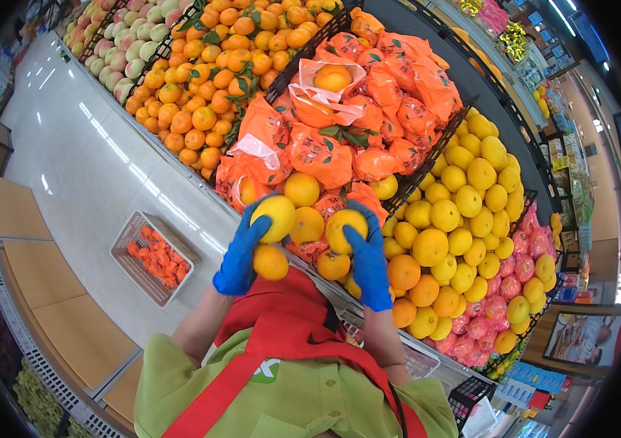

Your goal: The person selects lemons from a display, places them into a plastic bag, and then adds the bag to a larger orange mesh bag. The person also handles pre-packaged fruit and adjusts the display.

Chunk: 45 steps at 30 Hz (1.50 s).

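Note:
In a blue glove, my left hand (242,246) grips a yellow citrus fruit (275,218); an orange fruit (270,261) sits right below it, and whether the hand touches that one I cannot tell. My right hand (368,252), gloved too, has its thumb and fingers around another yellow-orange citrus fruit (346,230). Between the hands lies a loose orange (307,225), with one more (302,189) above it. Orange printed plastic bags (320,154) of fruit fill the bin beyond, and an unwrapped orange (333,78) rests in one opened bag.
Mandarins with leaves (223,76) and peaches (135,52) fill bins at the upper left. Yellow citrus (445,215) and pink-wrapped fruit (494,312) are piled at the right. Black slatted dividers (436,150) separate the bins. A crate (119,246) holding orange wrappers stands on the floor.

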Available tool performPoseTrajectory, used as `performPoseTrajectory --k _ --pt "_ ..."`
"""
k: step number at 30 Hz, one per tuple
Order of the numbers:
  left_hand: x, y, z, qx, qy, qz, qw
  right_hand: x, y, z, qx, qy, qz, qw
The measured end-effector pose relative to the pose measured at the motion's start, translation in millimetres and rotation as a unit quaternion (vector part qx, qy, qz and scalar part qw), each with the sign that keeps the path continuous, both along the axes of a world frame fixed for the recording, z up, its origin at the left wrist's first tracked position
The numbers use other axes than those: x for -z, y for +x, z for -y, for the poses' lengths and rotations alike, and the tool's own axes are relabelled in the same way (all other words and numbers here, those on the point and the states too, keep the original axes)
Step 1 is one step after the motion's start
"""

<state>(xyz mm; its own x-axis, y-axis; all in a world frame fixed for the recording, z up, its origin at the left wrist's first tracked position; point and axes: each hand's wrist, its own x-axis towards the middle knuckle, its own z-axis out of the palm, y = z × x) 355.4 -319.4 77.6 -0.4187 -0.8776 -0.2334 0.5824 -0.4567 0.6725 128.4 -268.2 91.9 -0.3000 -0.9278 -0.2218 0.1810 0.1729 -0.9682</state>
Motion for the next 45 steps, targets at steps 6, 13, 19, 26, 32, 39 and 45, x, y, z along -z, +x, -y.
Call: performPoseTrajectory --k 6,13,19,26,32,39,45 --pt "-13 -51 79 -0.082 -0.296 0.268 0.913 3 -25 46 0.048 -0.073 -0.275 0.957" --pt "5 -91 129 0.084 -0.548 0.545 0.629 34 -24 67 -0.024 -0.068 -0.563 0.823" --pt "16 -89 137 0.129 -0.587 0.532 0.597 33 -26 25 0.052 -0.087 -0.467 0.878" --pt "13 -77 136 0.181 -0.616 0.508 0.574 43 2 -57 0.05 0.085 -0.459 0.883" --pt "8 -70 131 0.184 -0.642 0.477 0.571 65 24 -65 -0.015 0.148 -0.49 0.859" --pt "9 -38 85 0.205 -0.738 0.491 0.415 76 26 -56 -0.018 0.186 -0.501 0.845" --pt "39 -45 72 0.144 -0.804 0.493 0.299 80 23 -65 0.056 0.125 -0.453 0.881"
